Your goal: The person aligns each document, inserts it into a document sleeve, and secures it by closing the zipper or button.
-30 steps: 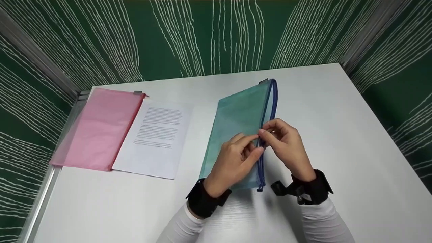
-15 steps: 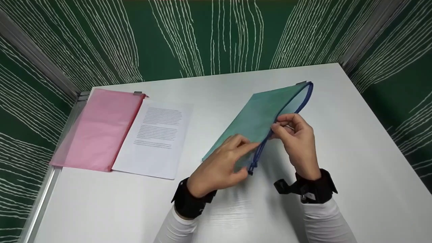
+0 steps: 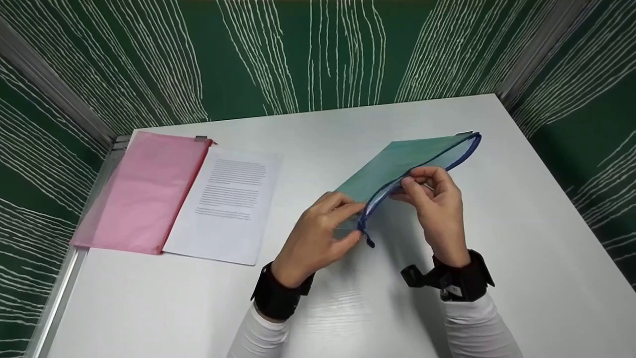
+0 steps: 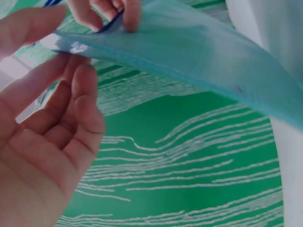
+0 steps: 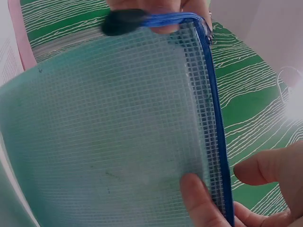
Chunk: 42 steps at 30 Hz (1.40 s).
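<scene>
A teal mesh zipper pouch (image 3: 382,164) with a blue zipper edge is held tilted above the white table, its mouth gaping. My left hand (image 3: 315,236) grips the near corner; in the left wrist view the thumb lies above that corner and the fingers (image 4: 85,109) curl below it. A zipper pull (image 5: 125,22) dangles there on a blue cord. My right hand (image 3: 439,214) holds the zippered edge around its middle. In the right wrist view, one finger (image 5: 199,198) lies against the mesh while the thumb is on the edge's other side. The pouch hides some fingertips.
To the left lies a pink zipper pouch (image 3: 144,194) with a red zipper edge. Beside it a printed sheet (image 3: 228,199) lies flat on the white table (image 3: 174,308). Green walls with white lines (image 3: 348,54) stand behind and at both sides.
The teal pouch has swung its far end to the right, and its mouth gapes wider. My left hand has shifted toward the near corner; the right hand moved slightly right.
</scene>
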Tool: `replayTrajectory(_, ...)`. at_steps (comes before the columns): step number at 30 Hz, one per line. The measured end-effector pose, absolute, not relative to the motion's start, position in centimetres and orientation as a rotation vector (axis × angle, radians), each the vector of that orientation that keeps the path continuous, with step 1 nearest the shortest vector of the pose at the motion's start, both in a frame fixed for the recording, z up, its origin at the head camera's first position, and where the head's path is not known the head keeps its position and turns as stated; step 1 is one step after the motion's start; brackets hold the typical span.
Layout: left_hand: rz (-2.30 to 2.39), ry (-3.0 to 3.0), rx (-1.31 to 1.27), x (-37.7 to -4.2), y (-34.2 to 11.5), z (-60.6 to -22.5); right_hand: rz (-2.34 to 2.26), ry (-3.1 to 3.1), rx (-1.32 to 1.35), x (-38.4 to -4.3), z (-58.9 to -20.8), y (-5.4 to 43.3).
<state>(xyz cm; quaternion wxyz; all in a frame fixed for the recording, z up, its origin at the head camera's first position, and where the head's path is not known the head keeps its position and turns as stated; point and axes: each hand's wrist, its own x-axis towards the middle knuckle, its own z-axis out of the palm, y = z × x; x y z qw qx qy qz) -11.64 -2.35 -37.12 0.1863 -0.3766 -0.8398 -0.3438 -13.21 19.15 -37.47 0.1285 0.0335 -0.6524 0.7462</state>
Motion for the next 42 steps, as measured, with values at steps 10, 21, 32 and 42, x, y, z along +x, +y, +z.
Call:
replayTrajectory(10,-1.054,-2.202,-0.966,-12.0,-3.0,-37.7,1.779,-2.306,0.151,-11.7,-36.4,18.7)
replayTrajectory(21,-0.979,-2.187,-1.002,-12.5,-2.7,-37.8,1.312,-2.325,0.715,-10.3,-36.1,17.6)
replayTrajectory(32,-0.951,-2.170,-1.076,-12.5,-2.7,-37.6,1.129,-2.225,0.938,-11.3,-37.4,16.5)
replayTrajectory(42,-0.943,-2.193,-1.072,-12.5,-3.0,-37.7,1.215,-2.161,0.936,-11.3,-37.2,17.0)
